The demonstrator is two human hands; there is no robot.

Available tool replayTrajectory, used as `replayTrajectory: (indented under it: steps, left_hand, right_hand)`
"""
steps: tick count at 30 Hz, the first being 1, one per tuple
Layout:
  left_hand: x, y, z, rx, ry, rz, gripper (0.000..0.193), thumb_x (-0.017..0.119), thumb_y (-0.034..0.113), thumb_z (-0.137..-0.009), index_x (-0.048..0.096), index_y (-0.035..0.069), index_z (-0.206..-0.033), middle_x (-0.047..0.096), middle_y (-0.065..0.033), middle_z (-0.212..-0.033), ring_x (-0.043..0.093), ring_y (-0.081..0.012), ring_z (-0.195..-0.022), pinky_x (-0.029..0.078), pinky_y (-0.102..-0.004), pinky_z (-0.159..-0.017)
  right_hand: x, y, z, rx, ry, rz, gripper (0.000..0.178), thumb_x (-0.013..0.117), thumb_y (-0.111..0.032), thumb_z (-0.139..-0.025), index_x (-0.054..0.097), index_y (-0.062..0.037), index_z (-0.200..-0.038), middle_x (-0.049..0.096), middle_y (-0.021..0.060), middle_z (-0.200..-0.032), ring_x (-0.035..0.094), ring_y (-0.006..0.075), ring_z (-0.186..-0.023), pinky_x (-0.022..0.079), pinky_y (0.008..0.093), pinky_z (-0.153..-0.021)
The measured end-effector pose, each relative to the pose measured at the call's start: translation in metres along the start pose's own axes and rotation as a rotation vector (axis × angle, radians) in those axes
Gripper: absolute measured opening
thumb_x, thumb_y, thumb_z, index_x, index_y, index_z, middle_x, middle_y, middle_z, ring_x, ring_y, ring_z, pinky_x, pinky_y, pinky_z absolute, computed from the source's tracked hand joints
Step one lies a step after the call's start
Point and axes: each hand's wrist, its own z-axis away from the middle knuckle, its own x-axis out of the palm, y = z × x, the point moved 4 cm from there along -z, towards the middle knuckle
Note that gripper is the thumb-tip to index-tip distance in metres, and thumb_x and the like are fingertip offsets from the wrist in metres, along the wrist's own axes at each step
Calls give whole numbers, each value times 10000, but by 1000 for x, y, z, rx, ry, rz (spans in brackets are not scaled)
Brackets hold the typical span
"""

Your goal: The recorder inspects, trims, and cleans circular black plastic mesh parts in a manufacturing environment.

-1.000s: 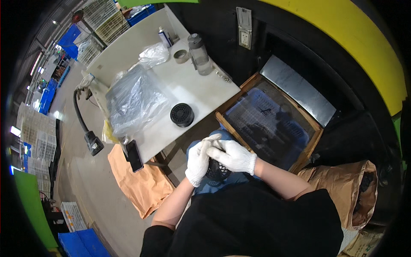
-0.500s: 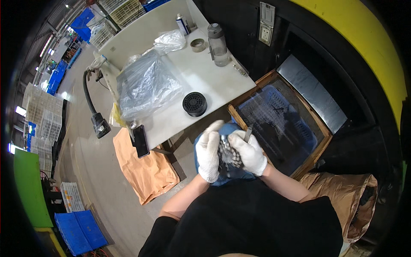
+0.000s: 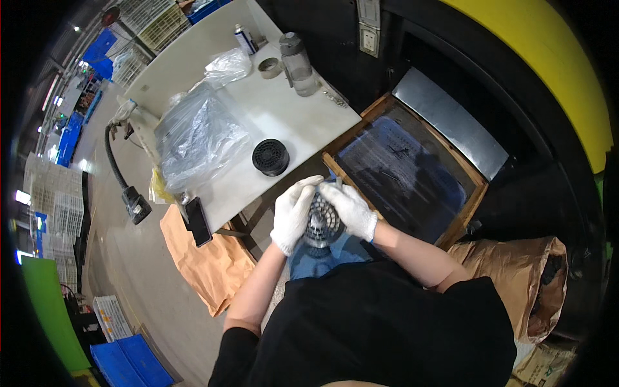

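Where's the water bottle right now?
In the head view, the bottle stands upright toward the back right of the white table, just right of the tape.

Pale desk [image 3: 322, 121] there, bottle [image 3: 298, 68] upright near right edge, tape roll [image 3: 271, 75] just beside it, spray can [image 3: 245, 40] behind. Clear plastic [image 3: 203, 135], shiny and wrinkled, spread over left part. Phone [image 3: 198, 222] at near left corner, screen dark. Black gooseneck [image 3: 136, 205] curving down off left side. Over on black wall [image 3: 329, 39], socket [image 3: 369, 40], right of bottle. White crates [image 3: 55, 193] stacked far left, blue box [image 3: 132, 361] nearer.
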Motion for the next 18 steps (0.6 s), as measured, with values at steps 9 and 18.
replayTrajectory:
  steps: [9, 18]
  left_hand:
    - [-126, -70, -111, 7, 387, -492, 428, 634, 338, -903, 621, 10, -1178, 700, -134, -1044, 659, -251, -949, 490, -333, -885]
    - [-110, -46, -139, -30, -38, -1253, 764, 695, 539, -762, 473, 110, -1355, 447, -260, -1378, 432, -427, -1270, 398, -476, -1037]
  right_hand:
    - [-146, 28, 27, 159, 614, 267, 360, 561, -449, -940, 599, -103, -848, 521, -2, -586, 409, 81, -406, 296, 234, -371]
    - [-282, 61, 102, 267, 1006, 227, 291, 574, -386, -935, 594, -128, -803, 528, -17, -590, 436, 90, -432, 297, 256, -392]
